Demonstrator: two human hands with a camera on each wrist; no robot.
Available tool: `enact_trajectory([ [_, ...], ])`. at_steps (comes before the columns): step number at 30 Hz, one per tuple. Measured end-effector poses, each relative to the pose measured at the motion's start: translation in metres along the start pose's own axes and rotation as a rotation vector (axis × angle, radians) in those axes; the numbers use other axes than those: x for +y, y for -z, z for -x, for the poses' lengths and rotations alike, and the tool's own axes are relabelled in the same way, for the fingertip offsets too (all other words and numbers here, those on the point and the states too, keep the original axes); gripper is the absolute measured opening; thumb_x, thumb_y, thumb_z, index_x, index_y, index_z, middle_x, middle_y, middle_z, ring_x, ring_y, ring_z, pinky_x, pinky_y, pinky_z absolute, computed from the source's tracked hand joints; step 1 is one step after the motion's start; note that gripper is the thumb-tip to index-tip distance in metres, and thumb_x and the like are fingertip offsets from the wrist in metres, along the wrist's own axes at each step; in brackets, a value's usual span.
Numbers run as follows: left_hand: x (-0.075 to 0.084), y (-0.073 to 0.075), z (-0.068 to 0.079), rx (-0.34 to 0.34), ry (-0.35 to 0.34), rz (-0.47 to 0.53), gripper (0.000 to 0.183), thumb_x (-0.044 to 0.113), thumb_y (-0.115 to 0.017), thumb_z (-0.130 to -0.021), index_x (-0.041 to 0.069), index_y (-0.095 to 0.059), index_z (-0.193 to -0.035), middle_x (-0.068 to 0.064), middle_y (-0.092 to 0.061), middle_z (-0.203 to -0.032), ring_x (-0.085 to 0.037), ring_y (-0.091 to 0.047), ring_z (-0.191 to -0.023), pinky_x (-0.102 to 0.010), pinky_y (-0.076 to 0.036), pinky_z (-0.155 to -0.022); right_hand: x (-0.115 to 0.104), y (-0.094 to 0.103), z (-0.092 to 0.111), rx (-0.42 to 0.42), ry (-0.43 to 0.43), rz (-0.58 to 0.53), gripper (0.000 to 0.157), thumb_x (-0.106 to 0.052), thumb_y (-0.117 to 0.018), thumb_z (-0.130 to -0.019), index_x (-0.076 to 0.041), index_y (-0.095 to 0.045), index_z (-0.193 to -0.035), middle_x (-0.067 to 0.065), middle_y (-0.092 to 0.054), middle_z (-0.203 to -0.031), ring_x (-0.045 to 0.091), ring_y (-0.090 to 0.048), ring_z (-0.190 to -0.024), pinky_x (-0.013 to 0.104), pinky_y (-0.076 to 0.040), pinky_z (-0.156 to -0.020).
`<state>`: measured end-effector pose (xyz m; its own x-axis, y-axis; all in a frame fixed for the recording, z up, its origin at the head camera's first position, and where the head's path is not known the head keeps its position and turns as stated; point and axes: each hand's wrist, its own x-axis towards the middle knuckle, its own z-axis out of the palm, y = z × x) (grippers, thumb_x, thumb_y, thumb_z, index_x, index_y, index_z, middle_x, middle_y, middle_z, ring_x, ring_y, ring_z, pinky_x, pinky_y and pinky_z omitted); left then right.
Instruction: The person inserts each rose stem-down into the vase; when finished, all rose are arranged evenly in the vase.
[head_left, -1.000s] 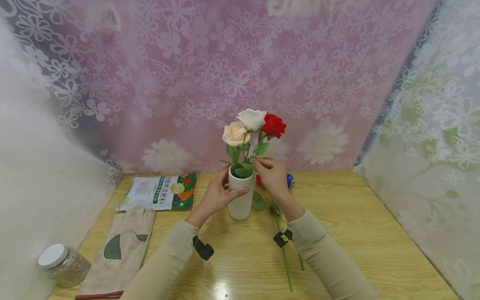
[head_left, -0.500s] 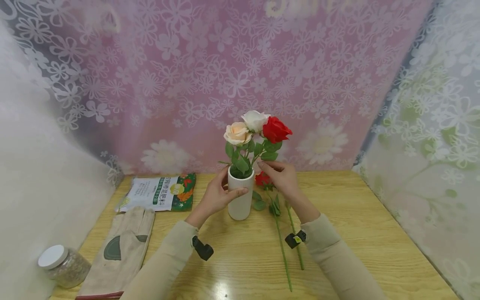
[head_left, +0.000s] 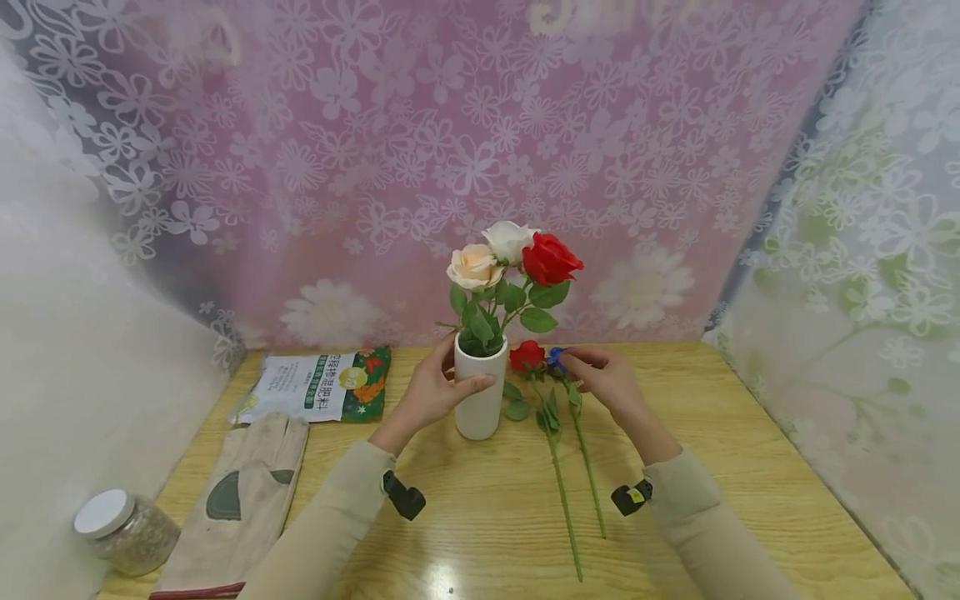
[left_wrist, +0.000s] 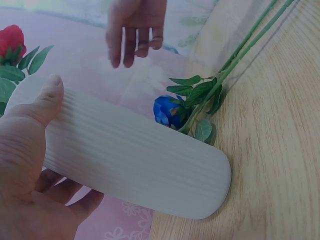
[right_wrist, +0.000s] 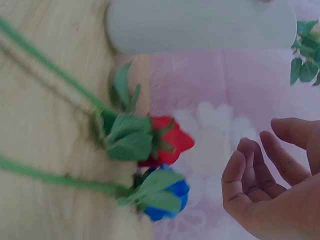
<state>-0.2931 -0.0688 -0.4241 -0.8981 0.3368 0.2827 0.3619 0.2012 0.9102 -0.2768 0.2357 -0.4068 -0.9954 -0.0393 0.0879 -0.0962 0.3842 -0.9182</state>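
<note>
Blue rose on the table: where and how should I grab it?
Likely best to pinch the blue rose by its bare, thin stem below the leaves, coming from the right: the lying red rose is close on its left.

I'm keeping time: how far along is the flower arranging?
Looks done: a peach rose, white rose and red rose stand in the vase. In hand: the left hand grips the vase; the right hand is empty, near the blue rose. Probably remaining: that blue rose and the other red rose, lying on the table.
</note>
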Motion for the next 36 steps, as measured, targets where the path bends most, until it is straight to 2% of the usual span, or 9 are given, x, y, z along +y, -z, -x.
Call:
enact_trajectory([
  [3,-0.001,0.000,0.000,-0.001,-0.004,0.001,0.078,0.029,-0.085,-0.092,0.030,-0.044,-0.158,-0.004,-0.061,-0.145,-0.028,-0.063,-0.133,-0.052,-0.056,-0.107,0.009,0.005,0.002,-0.008,-0.026,0.011,0.049,-0.031,-0.068,-0.104,0.004,-0.065,-0.139,-0.002,-0.075,-0.102,0.005,-0.067,-0.083,0.026,-0.061,-0.073],
  [7,-0.001,0.000,0.000,-0.002,-0.006,0.004,0.079,0.028,-0.086,-0.092,0.029,-0.043,-0.158,-0.005,-0.061,-0.146,-0.029,-0.063,-0.133,-0.053,-0.056,-0.108,0.022,0.009,0.004,-0.012,-0.040,0.032,0.047,-0.028,-0.069,-0.105,0.005,-0.066,-0.138,0.016,-0.076,-0.118,0.008,-0.070,-0.084,0.029,-0.063,-0.072],
  [11,-0.002,0.000,0.000,0.002,-0.003,0.001,0.079,0.030,-0.085,-0.092,0.031,-0.043,-0.159,-0.004,-0.061,-0.146,-0.028,-0.063,-0.133,-0.052,-0.056,-0.108,0.035,0.012,0.007,-0.016,-0.059,0.082,0.045,-0.026,-0.069,-0.105,0.004,-0.066,-0.137,0.024,-0.072,-0.127,0.021,-0.073,-0.091,0.036,-0.065,-0.075],
  [14,-0.001,0.000,0.000,0.006,-0.005,0.000,0.079,0.030,-0.086,-0.092,0.030,-0.043,-0.159,-0.004,-0.061,-0.146,-0.028,-0.063,-0.133,-0.052,-0.056,-0.107,0.045,0.013,0.009,-0.038,-0.092,0.122,0.044,-0.023,-0.069,-0.104,0.005,-0.065,-0.137,0.026,-0.072,-0.128,0.032,-0.074,-0.097,0.041,-0.066,-0.077],
  [18,0.000,0.000,0.001,0.004,-0.011,0.003,0.080,0.027,-0.086,-0.091,0.027,-0.043,-0.159,-0.006,-0.061,-0.146,-0.029,-0.064,-0.132,-0.051,-0.057,-0.107,0.057,0.013,0.013,-0.083,-0.134,0.146,0.044,-0.019,-0.068,-0.104,0.008,-0.063,-0.138,0.027,-0.071,-0.126,0.037,-0.073,-0.100,0.045,-0.066,-0.079],
  [23,0.001,0.000,0.002,0.012,-0.031,0.006,0.080,0.024,-0.086,-0.092,0.023,-0.044,-0.159,-0.009,-0.062,-0.146,-0.031,-0.064,-0.132,-0.053,-0.056,-0.107,0.071,0.012,0.015,-0.128,-0.146,0.150,0.044,-0.013,-0.068,-0.102,0.012,-0.061,-0.137,0.028,-0.072,-0.115,0.031,-0.073,-0.088,0.045,-0.065,-0.074],
  [26,0.001,0.000,0.003,0.016,-0.030,0.002,0.080,0.024,-0.086,-0.091,0.023,-0.044,-0.159,-0.010,-0.062,-0.146,-0.032,-0.064,-0.132,-0.054,-0.056,-0.107,0.079,0.010,0.016,-0.145,-0.149,0.194,0.044,-0.012,-0.069,-0.100,0.014,-0.061,-0.135,0.027,-0.074,-0.111,0.026,-0.074,-0.081,0.042,-0.065,-0.069],
  [32,0.001,-0.001,0.002,0.010,-0.024,-0.007,0.080,0.027,-0.086,-0.092,0.025,-0.043,-0.159,-0.008,-0.061,-0.147,-0.030,-0.063,-0.133,-0.053,-0.056,-0.108,0.082,0.007,0.017,-0.147,-0.172,0.220,0.045,-0.008,-0.070,-0.098,0.017,-0.061,-0.134,0.029,-0.074,-0.110,0.023,-0.074,-0.080,0.040,-0.065,-0.066],
  [36,0.001,-0.001,0.001,0.008,-0.020,-0.014,0.078,0.029,-0.085,-0.092,0.027,-0.044,-0.159,-0.005,-0.062,-0.146,-0.028,-0.064,-0.133,-0.052,-0.056,-0.107,0.083,0.006,0.016,-0.147,-0.161,0.276,0.049,-0.013,-0.077,-0.094,0.014,-0.063,-0.132,0.025,-0.073,-0.108,0.021,-0.072,-0.082,0.038,-0.064,-0.069],
])
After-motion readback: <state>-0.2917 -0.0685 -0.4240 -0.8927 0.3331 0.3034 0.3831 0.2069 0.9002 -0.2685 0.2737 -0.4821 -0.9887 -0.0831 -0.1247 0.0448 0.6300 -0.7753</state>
